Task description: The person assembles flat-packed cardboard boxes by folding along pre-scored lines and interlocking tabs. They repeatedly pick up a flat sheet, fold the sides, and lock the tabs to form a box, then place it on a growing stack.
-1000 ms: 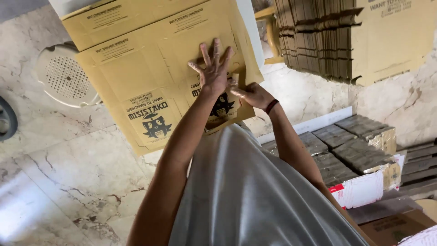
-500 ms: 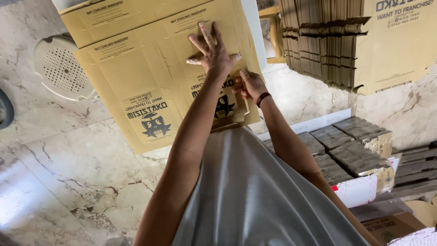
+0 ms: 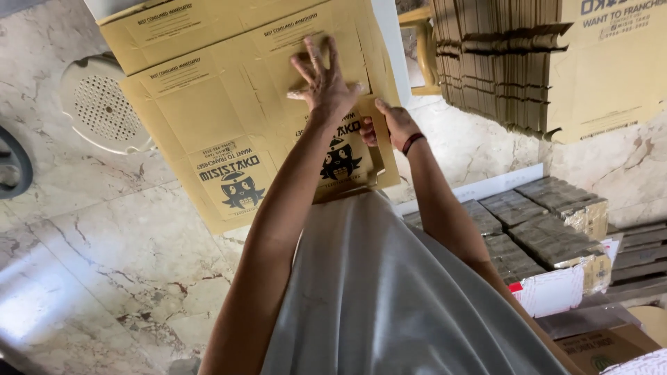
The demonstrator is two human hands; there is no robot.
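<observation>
A flat tan cardboard box blank (image 3: pixel 208 118) with a black cartoon print lies on the marble floor in front of me, on top of another blank (image 3: pixel 174 28). My left hand (image 3: pixel 323 83) presses flat on its upper middle, fingers spread. Just to the right and nearer me, my right hand (image 3: pixel 390 125), with a dark band on the wrist, curls its fingers on a folded panel of the same blank. My grey shirt (image 3: pixel 389 298) hides the blank's near edge.
A tall stack of flat cartons (image 3: pixel 500 62) stands at the upper right. Tied bundles of folded cartons (image 3: pixel 549 229) lie at the right. A white perforated round object (image 3: pixel 104 104) sits at the left, with a dark round thing (image 3: pixel 10 163) at the far left edge.
Both hands have moved farther away from me along the blank. The right hand has closed in beside the left and now grips the panel.
</observation>
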